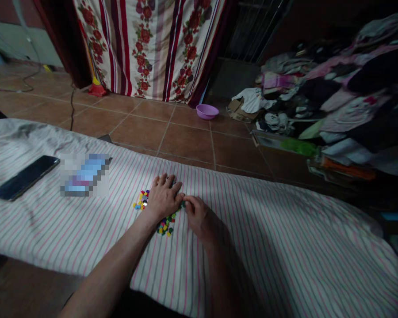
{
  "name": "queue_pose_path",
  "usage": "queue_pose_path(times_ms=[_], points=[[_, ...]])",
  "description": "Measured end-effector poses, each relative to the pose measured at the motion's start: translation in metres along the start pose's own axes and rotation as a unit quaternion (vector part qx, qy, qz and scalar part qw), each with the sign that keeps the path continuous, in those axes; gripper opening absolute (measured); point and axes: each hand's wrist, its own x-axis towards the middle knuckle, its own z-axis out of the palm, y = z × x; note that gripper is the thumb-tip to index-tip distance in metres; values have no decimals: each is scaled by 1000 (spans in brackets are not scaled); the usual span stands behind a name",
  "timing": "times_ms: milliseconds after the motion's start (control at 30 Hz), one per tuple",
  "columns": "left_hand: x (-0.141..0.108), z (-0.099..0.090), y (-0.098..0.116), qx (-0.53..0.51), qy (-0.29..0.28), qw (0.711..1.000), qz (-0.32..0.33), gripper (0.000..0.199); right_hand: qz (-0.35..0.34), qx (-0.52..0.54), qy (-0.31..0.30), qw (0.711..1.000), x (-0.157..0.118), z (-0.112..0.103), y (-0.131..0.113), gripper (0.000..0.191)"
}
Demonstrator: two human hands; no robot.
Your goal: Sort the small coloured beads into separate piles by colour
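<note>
Small colourful pieces (166, 224), perhaps toy bricks or beads, lie in a loose pile on the striped cloth (252, 221). My left hand (164, 196) rests palm down over the pile with its fingers stretched out, hiding part of it. More pieces (141, 201) in yellow, blue, red and white show beside its outer edge. At the right side of the pile, my right hand (198, 215) is closed, thumb and index finger together close to my left thumb. Dark green bits (183, 204) lie by those fingertips. Whatever the right fingers pinch is too small to make out.
Left on the cloth lie a dark phone (24, 177) and a blurred-out device (86, 175). Beyond the cloth's edge, a purple basin (207, 112) stands on the tiled floor. Heaped clothes (345, 97) fill the right side. A flowered curtain (155, 48) hangs behind.
</note>
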Motion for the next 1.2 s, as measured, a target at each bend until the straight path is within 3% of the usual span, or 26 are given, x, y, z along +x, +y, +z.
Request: queue_pose_path(times_ms=[367, 500, 733, 933, 1200], points=[[-6, -11, -6, -28, -13, 998, 60, 35, 9, -45, 30, 999, -5, -5, -20, 24], [-18, -14, -11, -29, -11, 997, 74, 32, -22, -21, 60, 998, -6, 3, -19, 27], [-36, -20, -29, -40, 8, 994, 97, 36, -50, 34, 46, 997, -10, 6, -22, 34], [-52, -24, -40, -69, 29, 992, 99, 38, -53, 35, 41, 997, -15, 5, -28, 38], [-81, -27, -51, -90, 70, 990, 77, 43, -45, 66, 74, 994, -18, 12, -19, 37]])
